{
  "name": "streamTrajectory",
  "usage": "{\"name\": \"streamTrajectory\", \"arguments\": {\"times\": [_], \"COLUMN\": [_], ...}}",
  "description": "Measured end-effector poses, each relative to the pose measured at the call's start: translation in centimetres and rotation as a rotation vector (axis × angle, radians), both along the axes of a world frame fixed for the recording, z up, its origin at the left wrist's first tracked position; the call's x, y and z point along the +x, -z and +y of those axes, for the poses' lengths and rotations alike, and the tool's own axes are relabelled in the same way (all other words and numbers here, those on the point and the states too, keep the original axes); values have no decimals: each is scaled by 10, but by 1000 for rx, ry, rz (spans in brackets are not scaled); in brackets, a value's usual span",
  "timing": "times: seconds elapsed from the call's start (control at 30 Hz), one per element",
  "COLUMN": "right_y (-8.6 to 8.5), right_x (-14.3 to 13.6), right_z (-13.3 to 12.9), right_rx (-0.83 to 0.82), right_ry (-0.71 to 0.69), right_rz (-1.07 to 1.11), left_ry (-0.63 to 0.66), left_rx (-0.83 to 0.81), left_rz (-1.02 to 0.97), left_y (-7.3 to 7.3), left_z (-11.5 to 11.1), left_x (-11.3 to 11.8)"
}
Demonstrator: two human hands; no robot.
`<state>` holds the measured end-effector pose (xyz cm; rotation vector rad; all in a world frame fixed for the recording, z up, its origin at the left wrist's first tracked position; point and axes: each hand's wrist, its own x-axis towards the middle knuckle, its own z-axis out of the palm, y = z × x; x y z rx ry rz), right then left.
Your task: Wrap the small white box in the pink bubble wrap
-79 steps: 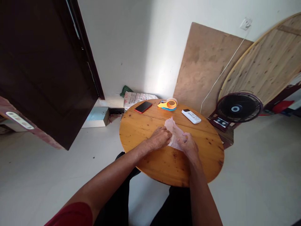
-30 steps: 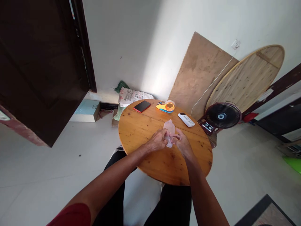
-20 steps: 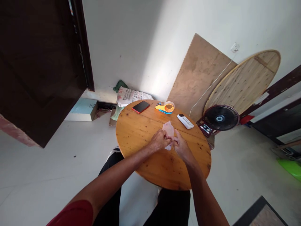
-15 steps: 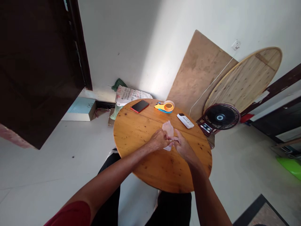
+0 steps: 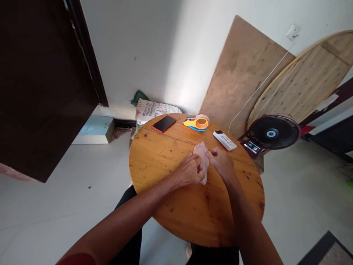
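Pinched between my left hand (image 5: 189, 170) and right hand (image 5: 222, 162) was a thin, pale plastic bag (image 5: 202, 156), both fists curled closed on its edges, at the middle of the round wooden table (image 5: 165, 162). At twelve o'clock sat a tape dispenser (image 5: 198, 122); a phone (image 5: 163, 123) at eleven; a remote (image 5: 224, 140) at one.

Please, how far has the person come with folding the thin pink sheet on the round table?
Done: the pink sheet already lies as a narrow folded strip on the wooden table. In hand: the left hand and right hand both pinch it, one from each side. Left: its far end is not yet folded in. The tape dispenser sits untouched beyond it.
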<state>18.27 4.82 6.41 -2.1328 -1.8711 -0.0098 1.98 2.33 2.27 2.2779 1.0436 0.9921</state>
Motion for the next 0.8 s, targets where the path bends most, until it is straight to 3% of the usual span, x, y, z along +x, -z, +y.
{"name": "streamTrajectory", "arguments": {"times": [0.17, 0.3, 0.47, 0.63, 0.8], "right_y": [9, 21, 32, 40, 41], "right_x": [-1, 1, 7, 15, 20], "right_z": [6, 7, 11, 12, 13], "right_rx": [66, 138, 43, -24, 115], "right_ry": [-28, -93, -211, -292, -248], "right_rz": [11, 184, 486, 507, 603], "left_ry": [0, 10, 6, -15, -71], "left_rx": [-3, -29, -15, 64, 6], "left_rz": [34, 38, 21, -26, 2], "left_y": [0, -3, -2, 1, -1], "left_z": [0, -2, -2, -4, -6], "left_x": [1, 1, 1, 1, -1]}}
